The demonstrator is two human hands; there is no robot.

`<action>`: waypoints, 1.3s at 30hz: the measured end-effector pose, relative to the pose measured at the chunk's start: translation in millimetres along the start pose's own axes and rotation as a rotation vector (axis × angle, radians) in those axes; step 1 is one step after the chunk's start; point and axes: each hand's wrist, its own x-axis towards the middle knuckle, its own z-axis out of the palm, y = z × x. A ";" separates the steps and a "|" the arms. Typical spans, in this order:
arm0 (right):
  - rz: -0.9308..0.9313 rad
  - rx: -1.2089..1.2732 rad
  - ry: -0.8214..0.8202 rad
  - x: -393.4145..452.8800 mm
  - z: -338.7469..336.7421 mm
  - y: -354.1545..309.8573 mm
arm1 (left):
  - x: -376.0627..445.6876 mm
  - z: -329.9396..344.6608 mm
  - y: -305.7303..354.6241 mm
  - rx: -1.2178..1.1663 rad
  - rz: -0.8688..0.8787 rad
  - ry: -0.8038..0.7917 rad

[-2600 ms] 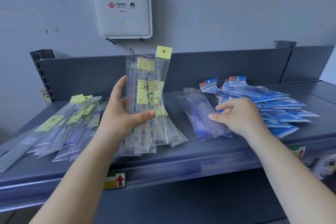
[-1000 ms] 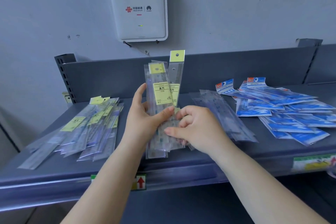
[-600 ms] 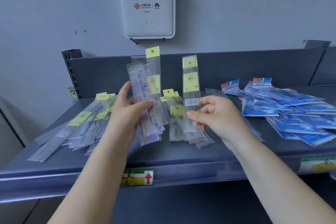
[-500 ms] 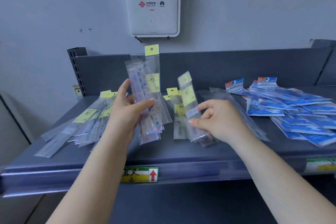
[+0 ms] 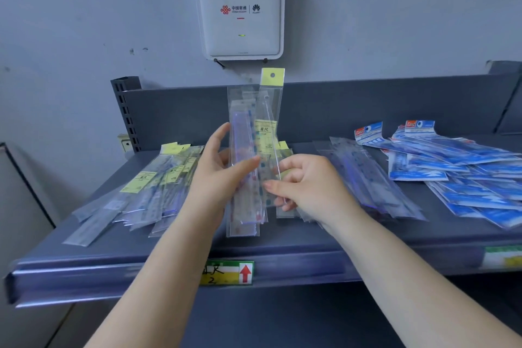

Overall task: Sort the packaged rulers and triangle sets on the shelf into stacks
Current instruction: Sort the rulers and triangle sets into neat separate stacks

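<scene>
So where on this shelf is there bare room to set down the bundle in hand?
Bare shelf shows along the front edge, below the hands, and at the back between the clear packets and blue packets. The left yellow-labelled pile and the right side are crowded.

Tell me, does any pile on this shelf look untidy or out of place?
Yes. The blue packs at the right lie fanned at different angles, not stacked. The yellow-labelled packs at the left are splayed too, one sliding toward the shelf edge.
</scene>
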 end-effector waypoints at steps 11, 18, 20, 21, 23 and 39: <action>0.100 0.229 -0.013 -8.4 -17.6 0.8 | -2.7 17.8 2.4 -0.041 -0.026 0.003; 0.118 0.355 0.020 -12.3 -32.2 2.7 | -4.5 32.1 2.8 -0.097 -0.023 0.016; 0.108 0.374 0.053 -13.1 -36.8 4.0 | -5.0 34.0 4.1 -0.105 -0.030 -0.023; 0.101 0.379 0.067 -13.8 -39.8 4.2 | -5.4 35.3 4.3 -0.092 -0.027 -0.038; 0.087 0.369 0.094 -16.3 -48.8 4.0 | -6.3 38.0 4.8 -0.074 -0.015 -0.051; 0.135 -0.604 0.331 -20.4 -144.4 39.8 | -1.9 73.7 -2.8 0.006 0.052 -0.087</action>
